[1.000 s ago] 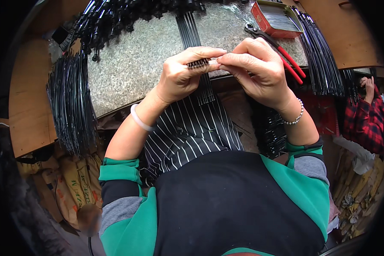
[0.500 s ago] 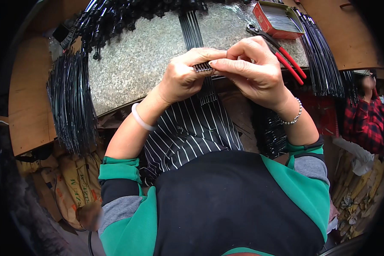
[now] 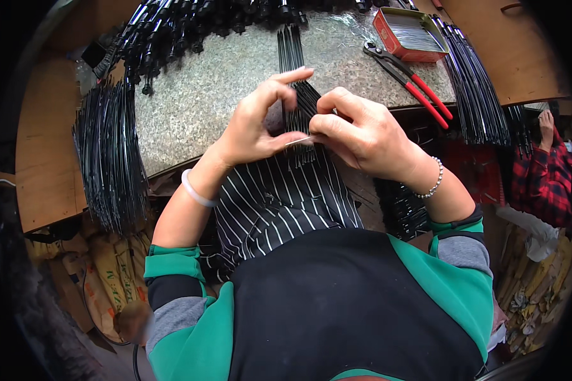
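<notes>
Black wires (image 3: 293,111), a fanned bundle, sit pinched between both hands at the near edge of the stone slab (image 3: 222,89). Left hand (image 3: 257,124) curls shut on them, thumb meeting a thin silvery pin (image 3: 300,140) that the right hand (image 3: 356,130) nips in closed fingertips. Looks like a binding step; the next move likely calls for steady threading. Red-handled pliers (image 3: 410,79) and a red tin (image 3: 408,33) wait just beyond.
</notes>
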Demonstrator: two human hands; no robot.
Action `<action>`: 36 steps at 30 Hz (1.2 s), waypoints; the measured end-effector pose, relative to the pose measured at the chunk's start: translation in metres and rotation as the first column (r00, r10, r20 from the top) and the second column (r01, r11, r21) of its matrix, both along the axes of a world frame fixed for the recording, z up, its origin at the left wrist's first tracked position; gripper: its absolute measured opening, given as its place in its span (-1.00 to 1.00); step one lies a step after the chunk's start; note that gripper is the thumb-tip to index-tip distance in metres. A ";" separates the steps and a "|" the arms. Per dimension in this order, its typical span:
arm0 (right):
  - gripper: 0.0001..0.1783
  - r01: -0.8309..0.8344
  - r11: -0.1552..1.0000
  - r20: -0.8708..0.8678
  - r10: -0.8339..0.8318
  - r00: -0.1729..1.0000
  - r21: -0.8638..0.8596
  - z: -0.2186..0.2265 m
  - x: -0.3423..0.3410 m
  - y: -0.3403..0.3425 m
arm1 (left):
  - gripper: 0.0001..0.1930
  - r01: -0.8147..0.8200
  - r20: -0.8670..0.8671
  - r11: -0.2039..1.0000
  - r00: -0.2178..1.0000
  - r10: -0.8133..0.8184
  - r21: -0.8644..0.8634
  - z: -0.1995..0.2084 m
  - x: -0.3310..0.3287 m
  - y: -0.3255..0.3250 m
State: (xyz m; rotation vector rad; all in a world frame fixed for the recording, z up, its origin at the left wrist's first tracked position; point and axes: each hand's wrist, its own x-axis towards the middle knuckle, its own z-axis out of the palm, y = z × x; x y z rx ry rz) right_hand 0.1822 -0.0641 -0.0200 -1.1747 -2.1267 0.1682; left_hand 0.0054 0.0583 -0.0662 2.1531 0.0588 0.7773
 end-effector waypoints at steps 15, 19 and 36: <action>-0.81 0.510 0.858 0.328 -0.469 0.820 -0.050 -0.020 0.209 0.087 | 0.24 0.252 -0.621 0.815 0.768 0.161 0.522 0.019 -0.006 -0.039; -0.83 0.467 0.872 0.366 -0.487 0.793 0.149 -0.015 0.209 0.083 | -0.20 -0.068 -0.168 0.695 0.950 0.265 0.716 -0.016 -0.005 -0.045; -0.46 0.180 0.919 -0.018 -0.186 0.982 0.351 -0.079 -0.020 0.013 | -0.49 0.164 0.018 0.955 0.985 -0.174 0.247 0.025 -0.062 -0.087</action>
